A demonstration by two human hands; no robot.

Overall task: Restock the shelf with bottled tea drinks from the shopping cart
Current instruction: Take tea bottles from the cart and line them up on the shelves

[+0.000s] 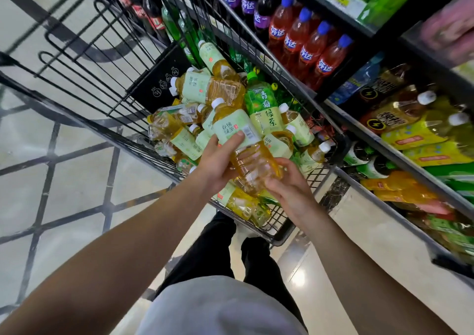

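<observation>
Tea bottle (pixel 243 142) above cart (pixel 277 221), long axis cap-far-left to base-near-right; left hand (pixel 218 165) fingers gripping label, right hand (pixel 289 188) fingers cupping base, shelf (pixel 384 142) right.

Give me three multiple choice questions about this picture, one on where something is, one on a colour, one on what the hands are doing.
1. Where do the orange soda bottles stand?
A. in the cart
B. on the shelf
C. on the floor

2. What colour is the cap of the held tea bottle?
A. white
B. blue
C. red

3. How is the held bottle gripped?
A. left hand only
B. right hand only
C. both hands

Key: 1 B, they line a shelf beside the cart. 2 A, its cap shows white. 3 C, the left hand holds the label and the right hand the base.
</observation>
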